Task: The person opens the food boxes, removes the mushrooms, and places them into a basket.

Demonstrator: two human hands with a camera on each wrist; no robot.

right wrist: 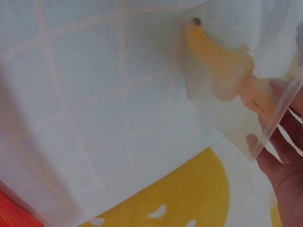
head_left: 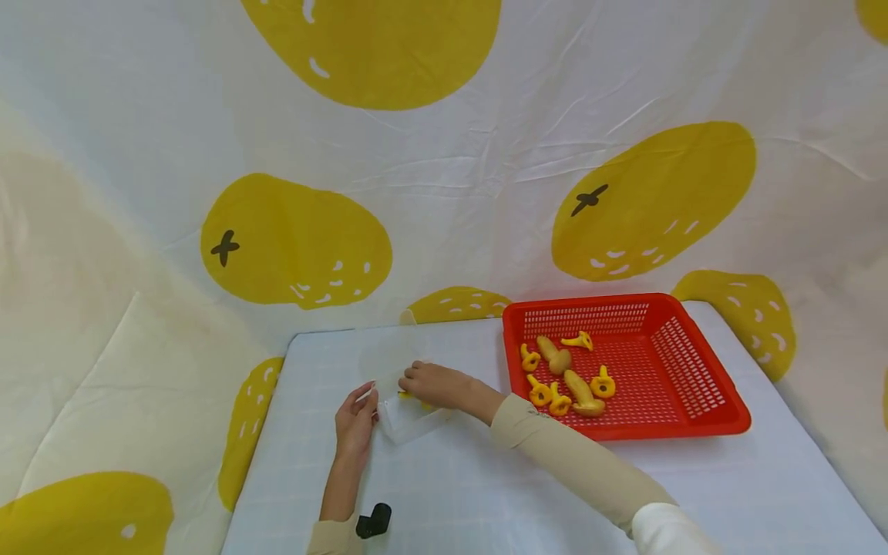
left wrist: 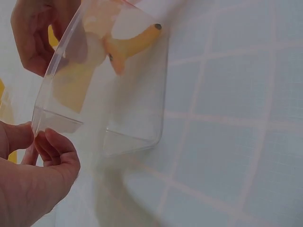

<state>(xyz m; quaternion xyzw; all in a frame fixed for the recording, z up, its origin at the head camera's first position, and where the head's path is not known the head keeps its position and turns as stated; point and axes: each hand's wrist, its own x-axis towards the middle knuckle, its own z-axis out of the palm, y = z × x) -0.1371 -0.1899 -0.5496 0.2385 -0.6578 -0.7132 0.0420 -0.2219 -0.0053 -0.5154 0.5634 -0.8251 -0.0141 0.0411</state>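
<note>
A clear plastic box [head_left: 412, 424] stands tilted on the table, with a see-through flap [head_left: 388, 351] rising behind it. My left hand [head_left: 356, 420] pinches the near left rim between thumb and fingers; the left wrist view shows this grip closely. Over the box's opening is my right hand [head_left: 440, 384], with its fingers curled around one end of a yellow mushroom [right wrist: 258, 101], seen through the clear wall. Another yellow mushroom [right wrist: 206, 45], dark at its stem tip, lies inside against the box wall. The right palm is hidden.
To the right, a red plastic basket [head_left: 701, 385] holds several small yellow mushrooms [head_left: 603, 383] and two larger tan ones [head_left: 584, 395]. A white checked cloth [head_left: 312, 462] covers the table. Behind hangs a fabric backdrop [head_left: 451, 223] with yellow fruit. A black object [head_left: 375, 520] sits by the left sleeve.
</note>
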